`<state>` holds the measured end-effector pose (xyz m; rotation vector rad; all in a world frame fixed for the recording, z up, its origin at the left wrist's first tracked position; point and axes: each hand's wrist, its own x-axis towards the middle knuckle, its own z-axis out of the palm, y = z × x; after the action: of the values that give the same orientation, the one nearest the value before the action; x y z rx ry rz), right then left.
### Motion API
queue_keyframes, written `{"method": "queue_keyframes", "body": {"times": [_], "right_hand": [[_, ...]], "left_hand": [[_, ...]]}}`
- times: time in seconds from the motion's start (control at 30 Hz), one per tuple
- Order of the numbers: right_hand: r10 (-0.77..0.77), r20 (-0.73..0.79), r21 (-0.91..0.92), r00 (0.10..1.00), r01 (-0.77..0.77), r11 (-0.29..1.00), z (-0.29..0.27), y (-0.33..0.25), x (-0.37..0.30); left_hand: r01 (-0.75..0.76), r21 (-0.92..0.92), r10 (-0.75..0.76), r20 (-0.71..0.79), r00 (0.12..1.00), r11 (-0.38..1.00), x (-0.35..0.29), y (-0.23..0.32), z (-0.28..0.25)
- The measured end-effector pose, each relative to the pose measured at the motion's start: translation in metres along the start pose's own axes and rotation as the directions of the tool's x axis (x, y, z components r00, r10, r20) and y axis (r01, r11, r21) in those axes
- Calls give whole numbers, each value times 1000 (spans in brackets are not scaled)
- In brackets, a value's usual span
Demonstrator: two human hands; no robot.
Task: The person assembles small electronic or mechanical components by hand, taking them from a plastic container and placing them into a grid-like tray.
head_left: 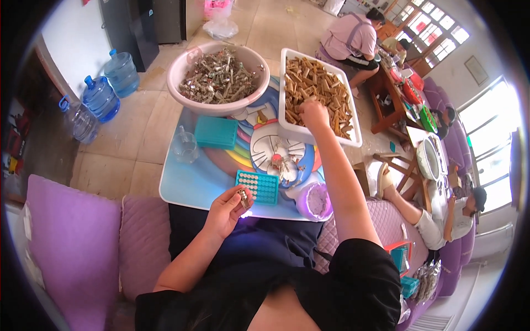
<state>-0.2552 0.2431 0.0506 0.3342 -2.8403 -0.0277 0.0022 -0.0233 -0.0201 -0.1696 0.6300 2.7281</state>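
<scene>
My left hand (225, 212) is closed on a small metal piece (243, 198), held in a pinch near the table's front edge. Just beyond it lies a teal tray (266, 189) with rows of round pockets; pale round pieces fill its left part. My right hand (314, 115) reaches into a white rectangular bin (358, 132) heaped with brown, stick-like pieces (309, 77). Its fingers are bent down among them, and what they grip is hidden. Loose metal pieces (284, 165) lie on the table between the tray and the bin.
A pink basin (174, 83) of metal pieces stands at the table's far left. Nearer are a teal box (216, 132), a clear plastic container (185, 146) and a purple-rimmed tub (316, 201). Water bottles (101, 99) stand on the floor. Other people (353, 41) sit along the right.
</scene>
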Motion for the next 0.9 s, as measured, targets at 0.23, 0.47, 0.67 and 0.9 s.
{"method": "queue_keyframes", "body": {"times": [0.23,0.47,0.67,0.9], "right_hand": [[-24,-8,-61,1000,23,998,3,0,-1],[197,18,881,980,-109,460,-33,-45,-69],[-34,325,946,945,-326,1,-69,-115,-160],[66,194,981,979,-194,-6,-52,-158,-218]], "left_hand": [[-32,2,32,-85,996,999,-6,4,-6],[-39,9,40,-109,993,999,-3,2,-1],[-71,-14,71,-8,997,997,-3,1,9],[-77,-7,77,-9,997,997,-10,-5,8]]}}
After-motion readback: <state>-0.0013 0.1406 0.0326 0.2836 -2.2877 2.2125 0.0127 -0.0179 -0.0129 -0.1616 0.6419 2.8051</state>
